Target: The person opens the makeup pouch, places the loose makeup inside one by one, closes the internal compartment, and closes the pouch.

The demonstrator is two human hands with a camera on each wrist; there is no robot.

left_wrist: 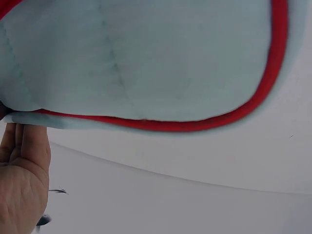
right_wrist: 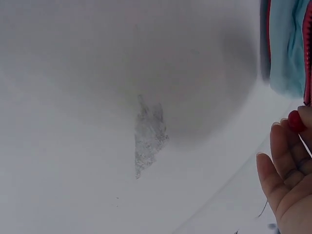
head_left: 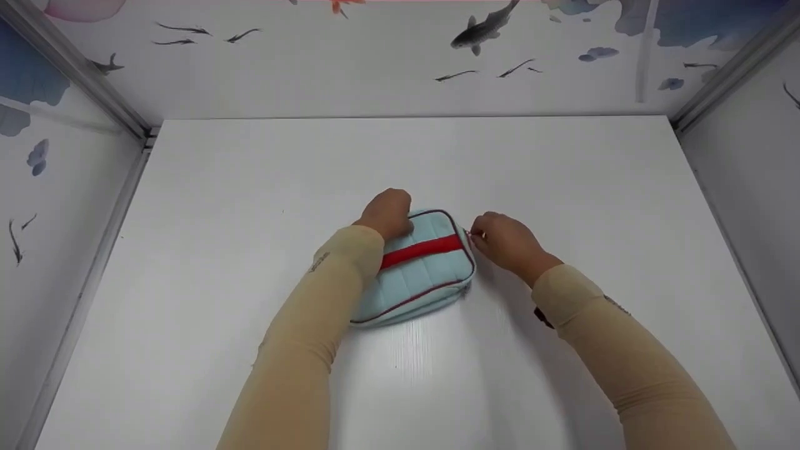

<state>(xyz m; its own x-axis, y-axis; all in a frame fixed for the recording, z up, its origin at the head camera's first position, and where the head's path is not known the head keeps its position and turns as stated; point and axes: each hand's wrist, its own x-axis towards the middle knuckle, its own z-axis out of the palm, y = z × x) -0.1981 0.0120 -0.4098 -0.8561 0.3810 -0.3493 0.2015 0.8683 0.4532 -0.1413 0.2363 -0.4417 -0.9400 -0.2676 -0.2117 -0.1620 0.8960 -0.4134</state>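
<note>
A light blue quilted pouch [head_left: 428,269] with dark red piping and a red strap [head_left: 425,249] lies at a slant on the white table. My left hand [head_left: 386,211] grips its far edge, thumb on the top face. In the left wrist view the fingers [left_wrist: 33,144] go behind the piped edge of the pouch. At the pouch's right end, my right hand [head_left: 509,244] pinches a small red zipper pull [right_wrist: 295,121] between thumb and fingers. The right wrist view shows the red zipper [right_wrist: 308,58] running along the pouch's side. My left forearm hides the pouch's near left part.
White panels with painted fish [head_left: 484,28] enclose the table [head_left: 250,169] at the back and both sides. Metal posts stand at the two back corners. A grey scuffed patch [right_wrist: 150,139] shows on the white surface in the right wrist view.
</note>
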